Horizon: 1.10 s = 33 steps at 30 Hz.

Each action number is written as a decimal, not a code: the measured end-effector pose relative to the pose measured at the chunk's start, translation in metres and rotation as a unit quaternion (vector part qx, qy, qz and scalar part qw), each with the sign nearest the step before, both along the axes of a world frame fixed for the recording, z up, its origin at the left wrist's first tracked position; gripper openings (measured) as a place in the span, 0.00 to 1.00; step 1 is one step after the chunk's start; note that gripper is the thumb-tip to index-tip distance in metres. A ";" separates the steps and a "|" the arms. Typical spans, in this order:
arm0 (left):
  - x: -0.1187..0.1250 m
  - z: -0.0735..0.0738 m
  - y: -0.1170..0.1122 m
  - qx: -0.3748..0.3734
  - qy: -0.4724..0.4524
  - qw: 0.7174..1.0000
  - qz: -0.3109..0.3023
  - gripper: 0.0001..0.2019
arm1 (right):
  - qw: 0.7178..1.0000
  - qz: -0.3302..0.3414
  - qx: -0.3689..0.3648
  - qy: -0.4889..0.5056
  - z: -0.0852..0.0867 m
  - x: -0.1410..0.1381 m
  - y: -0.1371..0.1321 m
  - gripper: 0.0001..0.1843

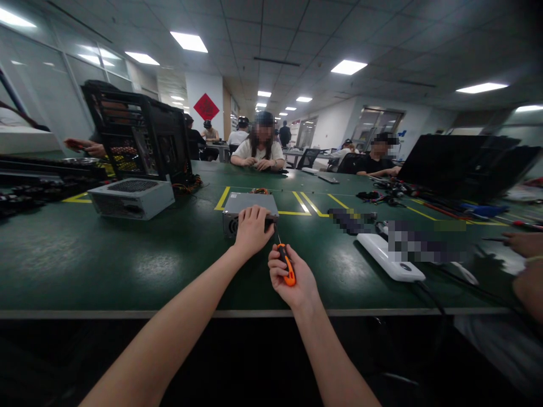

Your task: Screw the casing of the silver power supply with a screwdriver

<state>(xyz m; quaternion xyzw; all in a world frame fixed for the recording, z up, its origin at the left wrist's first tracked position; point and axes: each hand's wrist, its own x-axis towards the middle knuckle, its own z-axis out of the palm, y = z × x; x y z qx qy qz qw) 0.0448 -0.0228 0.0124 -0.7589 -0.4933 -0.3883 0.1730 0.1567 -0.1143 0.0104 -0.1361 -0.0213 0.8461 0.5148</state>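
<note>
A grey metal power supply box (249,202) lies on the green table (127,254) straight ahead of me. My left hand (251,230) rests over its near face, fingers curled on the top edge, holding it. My right hand (289,277) is closed around an orange-and-black screwdriver (287,264); its thin shaft points up towards the box's near right corner. Whether the tip touches the box I cannot tell.
A second power supply (132,198) and an open black computer case (139,133) stand at the left. A white power strip (390,257), cables and tools lie at the right, near another person's hand (526,243). People sit across the table. Yellow tape lines mark the surface.
</note>
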 end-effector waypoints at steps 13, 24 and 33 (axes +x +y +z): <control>0.000 0.000 0.000 -0.010 0.002 1.000 0.001 0.12 | 1.000 -0.001 -0.009 -0.017 0.003 -0.006 -0.001 0.12; 0.000 -0.001 0.000 -0.012 0.005 1.000 0.006 0.12 | 1.000 0.007 -0.014 0.010 0.001 -0.004 -0.002 0.13; 0.000 0.000 0.000 -0.013 -0.002 1.000 0.003 0.12 | 1.000 0.008 -0.007 0.006 0.001 -0.004 -0.003 0.13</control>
